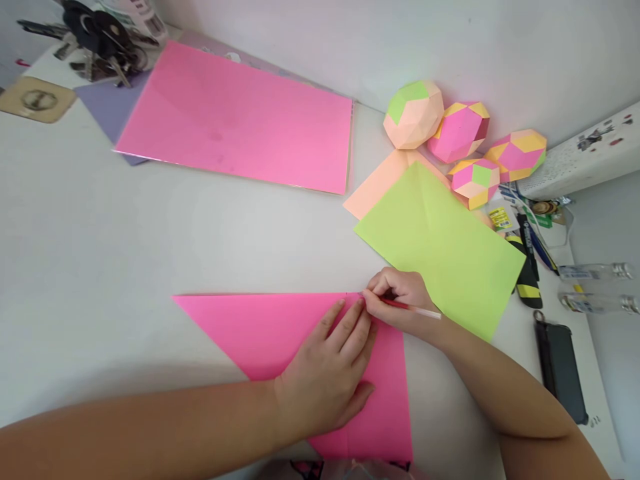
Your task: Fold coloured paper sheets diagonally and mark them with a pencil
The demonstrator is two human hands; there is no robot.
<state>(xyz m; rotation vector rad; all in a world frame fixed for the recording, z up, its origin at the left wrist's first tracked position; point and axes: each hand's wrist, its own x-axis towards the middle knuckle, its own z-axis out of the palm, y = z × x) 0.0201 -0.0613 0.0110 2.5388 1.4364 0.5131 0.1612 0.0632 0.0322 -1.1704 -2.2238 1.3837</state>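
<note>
A folded sheet of bright pink paper (235, 323) lies on the table in front of me, its straight folded edge on the far side. My left hand (335, 360) rests flat on it, fingers stretched toward that edge. In my right hand (400, 297) is a slim pen (413, 308) with a red and clear barrel. Its tip is hidden by my fingers, close to the paper's far edge beside my left fingertips. A faint line runs down the pink paper near its lower part.
Green paper (440, 247) overlaps peach paper (377, 183) at right. Several folded paper balls (414, 115) sit behind them. A pink paper pack (240, 120) and keys (103, 40) lie at back left. A cutter (527, 280), glass bottles (595, 272) and a black case (563, 367) line the right.
</note>
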